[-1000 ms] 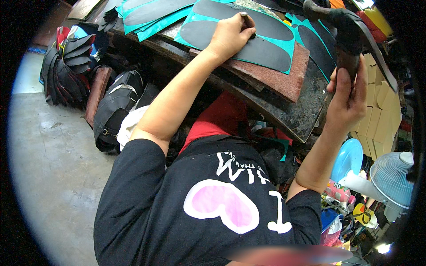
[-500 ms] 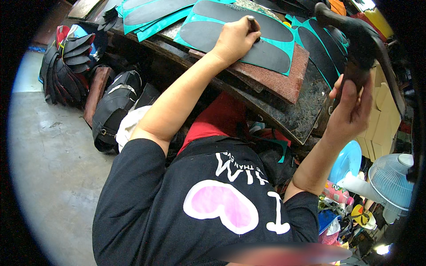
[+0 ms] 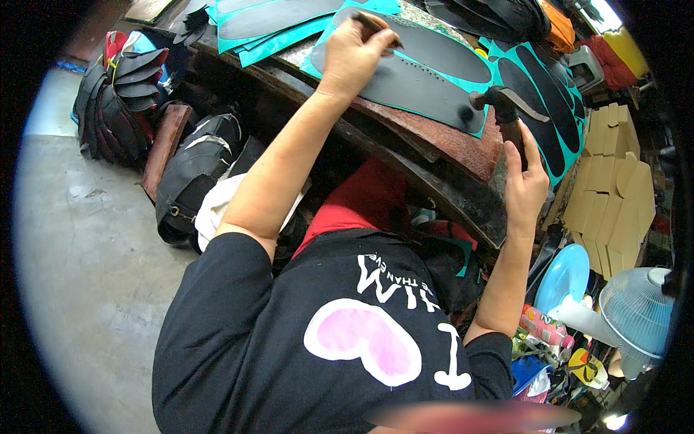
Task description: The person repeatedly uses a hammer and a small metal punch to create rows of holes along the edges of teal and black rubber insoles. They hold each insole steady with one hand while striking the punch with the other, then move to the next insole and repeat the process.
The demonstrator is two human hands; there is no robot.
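Pinched in my left hand (image 3: 351,59) is a short dark metal punch (image 3: 377,29), tilted above a black sole-shaped piece (image 3: 416,87). That piece lies on a teal sheet (image 3: 480,127), and a row of small holes runs along its far edge. A second black sole shape (image 3: 441,49) sits beside it on the same sheet. My right hand (image 3: 525,181) is closed round the handle of a hammer (image 3: 509,119), whose dark head is near the right end of the sheet. Under the sheet is a reddish-brown board (image 3: 463,150).
More teal sheets with black soles (image 3: 271,22) lie at the far left, and others (image 3: 538,94) at the right. Cardboard boxes (image 3: 607,188), a blue basin (image 3: 564,275) and a fan (image 3: 636,311) stand right of the dark table. Bundled black pieces (image 3: 119,105) are at the left.
My right hand has lowered the hammer from its raised position toward the board. My left hand has shifted left with the punch, now more tilted, leaving the row of holes in view.
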